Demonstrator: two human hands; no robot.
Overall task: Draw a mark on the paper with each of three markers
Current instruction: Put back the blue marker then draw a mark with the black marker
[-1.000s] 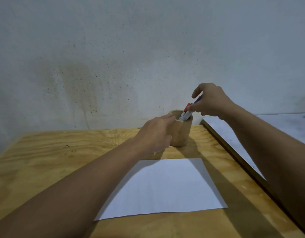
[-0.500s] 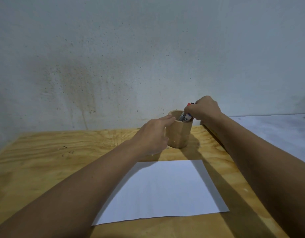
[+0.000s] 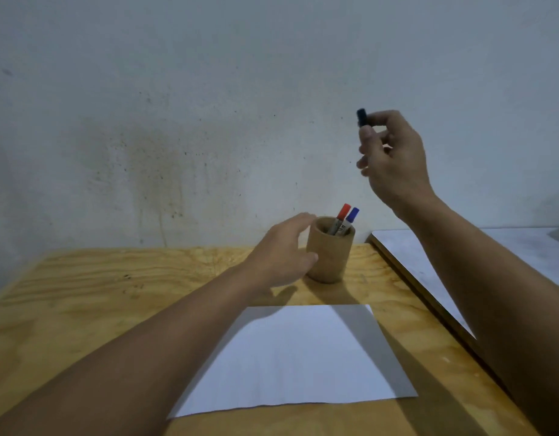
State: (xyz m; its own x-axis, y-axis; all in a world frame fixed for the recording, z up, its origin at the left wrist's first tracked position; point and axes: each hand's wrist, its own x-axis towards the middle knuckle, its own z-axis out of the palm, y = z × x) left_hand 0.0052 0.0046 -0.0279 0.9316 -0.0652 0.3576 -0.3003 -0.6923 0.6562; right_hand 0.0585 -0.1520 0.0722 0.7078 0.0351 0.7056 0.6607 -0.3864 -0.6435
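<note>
A blank white paper (image 3: 303, 357) lies on the plywood table in front of me. Behind it stands a round wooden cup (image 3: 330, 256) holding a red-capped marker (image 3: 342, 214) and a blue-capped marker (image 3: 352, 215). My left hand (image 3: 284, 250) rests against the cup's left side, fingers loosely around it. My right hand (image 3: 394, 155) is raised high above and to the right of the cup, shut on a black-capped marker (image 3: 362, 117); only its dark cap shows above my fingers.
The plywood table (image 3: 114, 294) meets a stained grey wall at the back. A white board with a dark edge (image 3: 407, 265) adjoins the table on the right, a step lower.
My right hand has lifted out of the cup, up and to the right, taking the black-capped marker with it. The left hand has stayed at the cup.
</note>
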